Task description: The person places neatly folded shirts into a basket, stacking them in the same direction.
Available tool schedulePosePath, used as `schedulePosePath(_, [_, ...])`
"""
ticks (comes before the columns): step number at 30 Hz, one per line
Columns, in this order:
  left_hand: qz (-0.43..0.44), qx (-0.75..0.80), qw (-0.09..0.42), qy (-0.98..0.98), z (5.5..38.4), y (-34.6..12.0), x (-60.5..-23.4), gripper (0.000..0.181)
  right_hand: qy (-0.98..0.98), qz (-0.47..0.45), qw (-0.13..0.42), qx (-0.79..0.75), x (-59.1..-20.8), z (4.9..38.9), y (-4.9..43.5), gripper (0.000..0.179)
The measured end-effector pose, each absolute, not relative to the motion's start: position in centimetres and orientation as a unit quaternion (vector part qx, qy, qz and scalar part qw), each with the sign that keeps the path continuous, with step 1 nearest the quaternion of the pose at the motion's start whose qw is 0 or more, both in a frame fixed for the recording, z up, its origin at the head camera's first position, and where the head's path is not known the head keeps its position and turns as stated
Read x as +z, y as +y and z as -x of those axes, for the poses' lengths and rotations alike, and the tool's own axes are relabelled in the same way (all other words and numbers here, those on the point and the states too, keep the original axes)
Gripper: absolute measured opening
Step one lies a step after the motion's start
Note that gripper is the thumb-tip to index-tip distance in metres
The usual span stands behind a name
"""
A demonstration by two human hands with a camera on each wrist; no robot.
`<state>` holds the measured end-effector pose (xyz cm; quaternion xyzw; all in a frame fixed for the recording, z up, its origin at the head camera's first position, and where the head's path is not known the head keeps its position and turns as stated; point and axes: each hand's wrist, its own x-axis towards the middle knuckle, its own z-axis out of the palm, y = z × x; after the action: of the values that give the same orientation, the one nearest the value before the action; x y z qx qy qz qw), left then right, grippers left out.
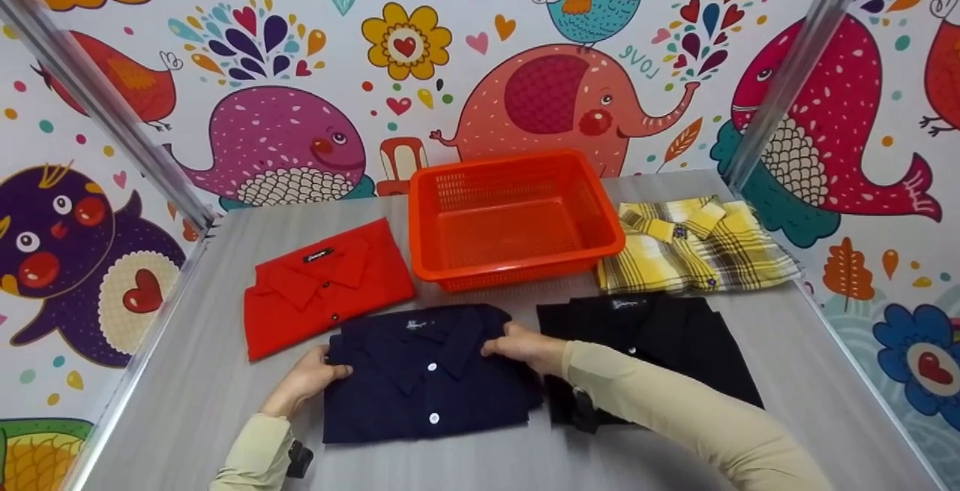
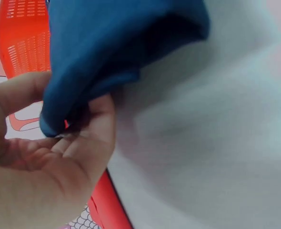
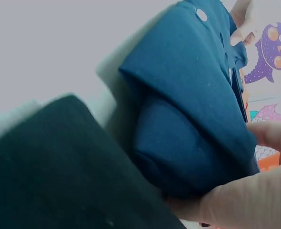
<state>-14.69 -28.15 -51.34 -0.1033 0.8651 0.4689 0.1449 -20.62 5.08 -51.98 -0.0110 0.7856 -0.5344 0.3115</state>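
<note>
A folded navy shirt with white buttons is held at both sides, low over the front of the table. My left hand grips its left edge, thumb on top and fingers underneath; the left wrist view shows the cloth pinched between them. On the opposite side, my right hand pinches the shirt near the collar's right end. In the right wrist view the layered side of the navy shirt bulges beside the thumb. Under my right forearm lies a folded black shirt, partly hidden by the sleeve.
An orange plastic basket stands at the back middle with nothing in it. Left of it lies a folded red shirt; to its right, a folded yellow plaid shirt. Patterned walls and metal posts bound the table.
</note>
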Motion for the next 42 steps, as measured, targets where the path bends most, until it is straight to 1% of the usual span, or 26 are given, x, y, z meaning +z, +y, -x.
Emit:
schedulePosePath(5, [0.093, 0.512, 0.142, 0.842, 14.7, -27.8, -51.1, 0.072, 0.771, -0.008, 0.319, -0.552, -51.7, 20.2, 5.7, 0.093])
schedulePosePath(10, [0.088, 0.543, 0.152, 0.821, 14.4, -27.3, -50.8, 0.076, 0.759, -0.024, 0.321, -0.566, -51.6, 19.8, 6.5, 0.095])
schedulePosePath(14, [0.082, 0.539, 0.159, 0.823, 14.2, -26.8, -50.3, 0.082, 0.755, -0.036, 0.309, -0.577, -51.5, 19.5, 7.3, 0.092])
schedulePosePath(18, [0.082, 0.527, 0.167, 0.829, 14.1, -26.4, -49.9, 0.083, 0.747, -0.051, 0.295, -0.593, -51.3, 19.3, 7.9, 0.089])
schedulePosePath(22, [0.074, 0.524, 0.166, 0.832, 14.1, -26.2, -49.7, 0.081, 0.741, -0.052, 0.279, -0.608, -50.7, 19.0, 8.3, 0.089])
schedulePosePath(26, [0.062, 0.537, 0.152, 0.828, 14.0, -25.9, -49.4, 0.078, 0.742, -0.040, 0.263, -0.616, -50.0, 18.7, 8.8, 0.087])
schedulePosePath(30, [0.050, 0.551, 0.138, 0.822, 14.0, -25.5, -49.1, 0.073, 0.741, -0.037, 0.258, -0.619, -49.3, 18.7, 9.6, 0.084])
schedulePosePath(39, [0.030, 0.589, 0.141, 0.795, 14.0, -24.1, -48.0, 0.069, 0.755, -0.024, 0.244, -0.609, -48.3, 19.5, 11.7, 0.081])
schedulePosePath(42, [0.028, 0.590, 0.131, 0.796, 14.2, -23.5, -47.6, 0.069, 0.755, -0.022, 0.238, -0.611, -47.9, 19.8, 12.5, 0.080])
